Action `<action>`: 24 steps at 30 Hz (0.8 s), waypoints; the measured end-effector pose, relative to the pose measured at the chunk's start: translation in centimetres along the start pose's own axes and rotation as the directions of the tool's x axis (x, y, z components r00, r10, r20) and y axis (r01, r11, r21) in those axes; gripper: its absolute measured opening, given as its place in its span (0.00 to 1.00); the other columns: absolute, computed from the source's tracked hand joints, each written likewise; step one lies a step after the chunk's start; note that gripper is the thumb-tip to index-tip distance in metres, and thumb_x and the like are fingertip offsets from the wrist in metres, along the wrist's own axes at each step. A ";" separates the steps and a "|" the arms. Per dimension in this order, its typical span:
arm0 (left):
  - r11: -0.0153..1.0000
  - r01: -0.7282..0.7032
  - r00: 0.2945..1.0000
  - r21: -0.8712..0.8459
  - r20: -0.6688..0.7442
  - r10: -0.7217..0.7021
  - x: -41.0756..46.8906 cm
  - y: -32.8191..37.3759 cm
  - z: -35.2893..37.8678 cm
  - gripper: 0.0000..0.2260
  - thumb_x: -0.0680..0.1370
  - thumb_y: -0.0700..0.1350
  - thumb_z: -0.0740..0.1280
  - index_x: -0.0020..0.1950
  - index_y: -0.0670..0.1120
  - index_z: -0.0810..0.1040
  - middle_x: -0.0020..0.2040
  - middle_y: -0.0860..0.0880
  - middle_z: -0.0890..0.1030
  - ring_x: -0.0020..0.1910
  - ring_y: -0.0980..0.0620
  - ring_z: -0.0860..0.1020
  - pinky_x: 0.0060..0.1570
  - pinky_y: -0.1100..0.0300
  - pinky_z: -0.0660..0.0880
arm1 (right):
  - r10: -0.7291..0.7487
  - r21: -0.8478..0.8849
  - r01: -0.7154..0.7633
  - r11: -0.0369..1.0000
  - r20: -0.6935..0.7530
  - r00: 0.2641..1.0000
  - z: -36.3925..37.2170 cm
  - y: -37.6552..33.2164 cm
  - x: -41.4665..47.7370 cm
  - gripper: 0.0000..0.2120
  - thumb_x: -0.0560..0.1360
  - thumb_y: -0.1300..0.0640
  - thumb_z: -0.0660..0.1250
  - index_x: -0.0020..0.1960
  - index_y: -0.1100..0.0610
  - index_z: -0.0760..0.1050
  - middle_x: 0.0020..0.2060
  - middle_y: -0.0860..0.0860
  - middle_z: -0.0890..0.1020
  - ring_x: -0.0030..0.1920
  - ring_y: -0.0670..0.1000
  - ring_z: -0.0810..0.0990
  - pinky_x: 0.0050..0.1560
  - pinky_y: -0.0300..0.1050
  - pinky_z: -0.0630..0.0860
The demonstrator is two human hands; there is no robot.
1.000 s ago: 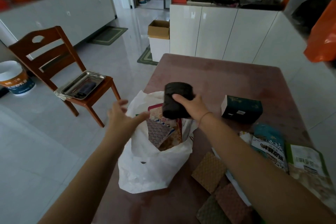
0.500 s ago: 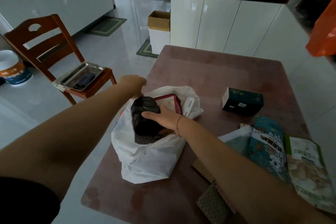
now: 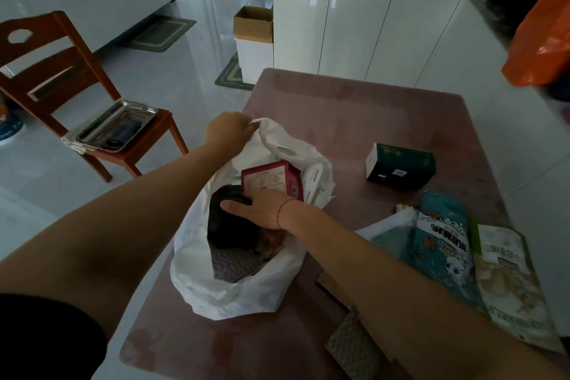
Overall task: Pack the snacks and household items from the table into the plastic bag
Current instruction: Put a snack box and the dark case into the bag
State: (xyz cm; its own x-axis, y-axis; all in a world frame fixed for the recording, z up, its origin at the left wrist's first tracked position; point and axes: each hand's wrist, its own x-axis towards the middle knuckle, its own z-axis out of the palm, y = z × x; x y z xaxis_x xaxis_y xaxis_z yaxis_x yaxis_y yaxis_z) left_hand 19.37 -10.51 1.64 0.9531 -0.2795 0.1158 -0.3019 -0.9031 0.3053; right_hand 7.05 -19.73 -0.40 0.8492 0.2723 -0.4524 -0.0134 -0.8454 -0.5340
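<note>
right grip (image 3: 262, 207) seemingly clasping black roll (image 3: 226, 225) inside plastic bag (image 3: 246, 296), left grip (image 3: 229, 129) pinching its rim

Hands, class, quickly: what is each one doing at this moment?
Left hand: closed, pinching the rim of the white plastic bag.
Right hand: inside the bag, resting on the black roll; whether it grips cannot be told.

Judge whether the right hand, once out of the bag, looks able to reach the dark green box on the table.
Probably yes: the dark green box stands alone on bare table, nothing between it and the right hand.
</note>
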 end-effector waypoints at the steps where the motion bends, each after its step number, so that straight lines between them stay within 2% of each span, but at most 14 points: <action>1: 1.000 0.007 1.000 -0.019 -0.011 -0.007 -0.1 0.0 0.0 0.19 0.81 0.54 0.56 0.39 0.43 0.75 0.36 0.45 0.76 0.37 0.46 0.75 0.38 0.57 0.68 | 0.003 -0.095 -0.009 0.995 -0.058 0.998 0.0 -0.1 0.2 0.33 0.76 0.33 0.50 0.68 0.58 0.69 0.62 0.58 0.77 0.60 0.59 0.76 0.60 0.51 0.71; 3: 0.999 0.011 1.000 -0.047 -0.021 -0.012 -0.4 0.0 -0.1 0.17 0.81 0.53 0.56 0.41 0.45 0.76 0.37 0.45 0.75 0.39 0.44 0.75 0.38 0.56 0.67 | -0.032 -0.236 -0.031 0.971 -0.257 0.966 0.2 -0.3 0.4 0.29 0.77 0.35 0.50 0.60 0.58 0.74 0.55 0.57 0.80 0.55 0.58 0.79 0.55 0.52 0.76; 4: 0.999 -0.001 1.000 -0.047 -0.025 0.000 -0.4 0.1 -0.2 0.16 0.81 0.52 0.56 0.43 0.45 0.77 0.38 0.44 0.76 0.41 0.43 0.77 0.39 0.56 0.67 | -0.066 -0.241 -0.020 0.970 -0.346 0.936 0.3 -0.4 0.4 0.26 0.78 0.38 0.51 0.57 0.58 0.75 0.52 0.56 0.81 0.52 0.57 0.79 0.52 0.52 0.77; 7: 0.997 -0.070 0.997 0.034 0.008 0.070 -0.3 1.4 -0.2 0.15 0.82 0.51 0.56 0.55 0.43 0.77 0.50 0.40 0.81 0.50 0.40 0.79 0.45 0.54 0.71 | -0.129 -0.093 0.098 0.991 -0.448 0.884 0.0 0.6 -0.7 0.19 0.80 0.45 0.55 0.52 0.57 0.77 0.48 0.56 0.82 0.50 0.56 0.80 0.51 0.50 0.77; 9: 0.989 -0.105 0.994 0.100 0.054 0.100 -0.1 2.3 0.0 0.15 0.81 0.50 0.58 0.64 0.45 0.73 0.57 0.41 0.80 0.54 0.40 0.78 0.47 0.53 0.71 | -0.150 0.003 0.170 0.986 -0.454 0.878 -0.4 1.6 -1.7 0.17 0.80 0.48 0.56 0.57 0.58 0.77 0.47 0.55 0.83 0.47 0.53 0.80 0.48 0.47 0.76; 10: 0.984 -0.128 0.990 0.124 0.081 0.119 0.0 2.7 0.2 0.15 0.80 0.49 0.60 0.65 0.46 0.71 0.60 0.41 0.79 0.55 0.40 0.78 0.48 0.53 0.71 | -0.160 0.044 0.206 0.977 -0.481 0.862 -0.6 2.1 -2.1 0.17 0.80 0.49 0.57 0.59 0.58 0.77 0.44 0.54 0.82 0.42 0.50 0.78 0.44 0.43 0.74; 12: 0.964 -0.202 0.975 0.175 0.133 0.180 0.2 3.2 0.5 0.17 0.78 0.47 0.64 0.66 0.47 0.70 0.63 0.43 0.76 0.58 0.41 0.76 0.52 0.51 0.72 | -0.159 0.106 0.277 0.955 -0.604 0.781 -1.2 3.3 -2.6 0.15 0.80 0.52 0.59 0.60 0.58 0.77 0.40 0.54 0.81 0.34 0.43 0.73 0.37 0.35 0.69; 14: 0.916 -0.295 0.951 0.271 0.179 0.253 0.5 3.8 0.9 0.21 0.75 0.45 0.67 0.68 0.47 0.70 0.65 0.43 0.74 0.61 0.41 0.74 0.59 0.49 0.70 | -0.098 0.142 0.293 0.946 -0.733 0.673 -2.3 5.0 -2.7 0.13 0.79 0.54 0.61 0.58 0.58 0.78 0.44 0.55 0.83 0.37 0.45 0.76 0.40 0.35 0.72; 16: 0.890 -0.353 0.928 0.290 0.228 0.294 0.5 5.0 1.1 0.26 0.73 0.45 0.68 0.70 0.49 0.68 0.67 0.44 0.71 0.65 0.42 0.70 0.65 0.47 0.65 | 0.008 0.196 0.231 0.953 -0.779 0.626 -3.7 7.4 -2.7 0.12 0.78 0.55 0.62 0.58 0.57 0.77 0.47 0.55 0.81 0.45 0.50 0.79 0.47 0.42 0.77; 18: 0.900 -0.376 0.910 0.220 0.272 0.314 0.3 6.6 1.4 0.29 0.70 0.42 0.68 0.71 0.49 0.67 0.69 0.44 0.69 0.67 0.42 0.68 0.67 0.47 0.62 | 0.092 0.216 0.128 0.968 -0.779 0.621 -5.3 10.3 -2.6 0.15 0.75 0.55 0.65 0.61 0.57 0.75 0.52 0.55 0.79 0.52 0.53 0.78 0.54 0.50 0.77; 21: 0.913 -0.395 0.881 0.104 0.326 0.344 0.4 8.9 2.4 0.28 0.70 0.41 0.66 0.70 0.50 0.68 0.69 0.46 0.69 0.68 0.44 0.67 0.66 0.49 0.62 | 0.199 0.183 -0.096 0.978 -0.708 0.678 -7.6 15.1 -2.8 0.25 0.72 0.52 0.68 0.68 0.54 0.69 0.64 0.55 0.73 0.64 0.57 0.71 0.65 0.56 0.70; 24: 0.905 -0.423 0.844 0.050 0.383 0.374 1.1 10.7 3.7 0.25 0.72 0.44 0.66 0.69 0.51 0.69 0.69 0.47 0.69 0.67 0.45 0.67 0.67 0.50 0.62 | 0.284 0.082 -0.303 0.949 -0.636 0.717 -8.9 20.1 -3.6 0.35 0.71 0.47 0.70 0.73 0.52 0.61 0.70 0.54 0.67 0.70 0.59 0.65 0.69 0.56 0.65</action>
State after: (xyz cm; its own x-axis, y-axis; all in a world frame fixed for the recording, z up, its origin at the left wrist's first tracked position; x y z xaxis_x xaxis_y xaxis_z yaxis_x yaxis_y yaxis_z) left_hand 17.26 -21.72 1.53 0.6993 -0.6988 -0.1506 -0.6757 -0.7149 0.1796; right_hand 8.45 -41.82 -3.15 0.9411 -0.3376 -0.0217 -0.3138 -0.8473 -0.4285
